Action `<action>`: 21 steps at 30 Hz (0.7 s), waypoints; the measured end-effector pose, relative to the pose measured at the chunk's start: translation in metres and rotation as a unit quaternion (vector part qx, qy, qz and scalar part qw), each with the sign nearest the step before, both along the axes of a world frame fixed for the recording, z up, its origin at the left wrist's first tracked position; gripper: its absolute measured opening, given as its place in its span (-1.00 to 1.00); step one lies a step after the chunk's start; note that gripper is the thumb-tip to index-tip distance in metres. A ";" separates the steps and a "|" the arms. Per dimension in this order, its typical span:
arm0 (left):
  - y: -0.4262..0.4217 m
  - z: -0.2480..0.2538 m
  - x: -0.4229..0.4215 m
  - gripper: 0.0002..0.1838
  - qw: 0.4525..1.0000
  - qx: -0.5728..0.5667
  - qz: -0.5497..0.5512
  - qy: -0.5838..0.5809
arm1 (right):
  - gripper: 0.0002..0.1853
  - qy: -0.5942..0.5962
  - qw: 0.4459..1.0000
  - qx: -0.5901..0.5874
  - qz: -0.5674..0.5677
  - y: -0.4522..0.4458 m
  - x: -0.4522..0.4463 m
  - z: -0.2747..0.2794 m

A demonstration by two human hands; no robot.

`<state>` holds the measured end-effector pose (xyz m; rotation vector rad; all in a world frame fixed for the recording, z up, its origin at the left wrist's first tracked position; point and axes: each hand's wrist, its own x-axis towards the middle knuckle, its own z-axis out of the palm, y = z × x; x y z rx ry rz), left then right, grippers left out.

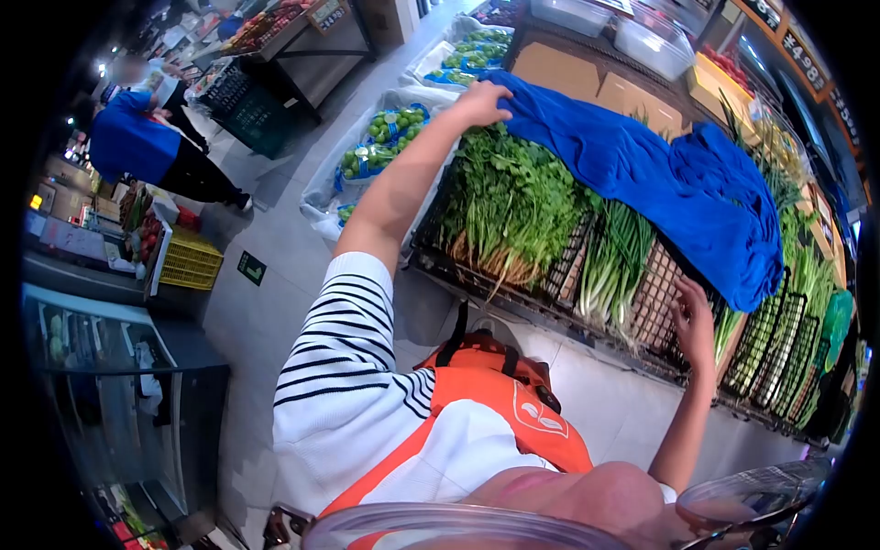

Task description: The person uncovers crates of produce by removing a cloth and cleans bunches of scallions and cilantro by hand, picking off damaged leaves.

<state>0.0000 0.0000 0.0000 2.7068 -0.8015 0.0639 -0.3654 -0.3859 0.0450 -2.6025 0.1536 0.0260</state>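
A blue cloth (632, 179) is draped over part of the vegetable display, bunched up at its right end. At its left corner my left hand (484, 103) is closed on the cloth's edge, above a pile of leafy green herbs (513, 197) with pale roots. My right hand (693, 316) is just below the cloth's lower edge, beside a black mesh divider (662, 284). Its fingers are apart and slightly curled, and nothing shows in them. Between the two hands lie green onions (614, 257) with white ends facing me.
Bags of green fruit (394, 128) stand on the floor at left. Black baskets of long greens (775, 357) are at right, cardboard (559, 69) and plastic bins (653, 41) behind. Another person in blue (137, 137) stands far left near a yellow crate (190, 257).
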 end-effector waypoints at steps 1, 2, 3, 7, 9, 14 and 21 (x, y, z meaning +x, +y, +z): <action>-0.005 0.002 -0.015 -0.41 0.997 0.075 0.025 0.010 | -0.54 -0.049 0.995 -0.084 0.034 -0.001 0.006 0.005; -0.008 0.006 -0.032 -0.45 0.993 0.109 0.033 -0.011 | -0.45 -0.068 0.989 -0.131 0.027 -0.001 0.015 0.009; 0.003 0.027 0.008 -0.45 0.990 0.133 0.041 -0.035 | -0.30 -0.107 0.972 -0.207 0.034 -0.001 0.069 -0.003; 0.001 0.020 0.019 -0.51 0.996 0.091 0.023 -0.005 | -0.11 -0.061 0.922 -0.382 0.000 -0.030 0.112 -0.011; 0.013 0.014 0.037 -0.54 0.998 0.044 0.010 0.052 | -0.10 -0.015 0.900 -0.435 -0.014 -0.042 0.127 -0.026; 0.026 0.069 0.058 -0.69 0.982 -0.175 0.013 0.064 | -0.40 -0.016 0.904 -0.428 -0.004 -0.125 0.153 -0.046; -0.042 0.156 0.132 -0.74 0.925 -0.166 0.165 -0.298 | -0.70 -0.259 0.884 -0.326 -0.212 -0.213 0.204 0.060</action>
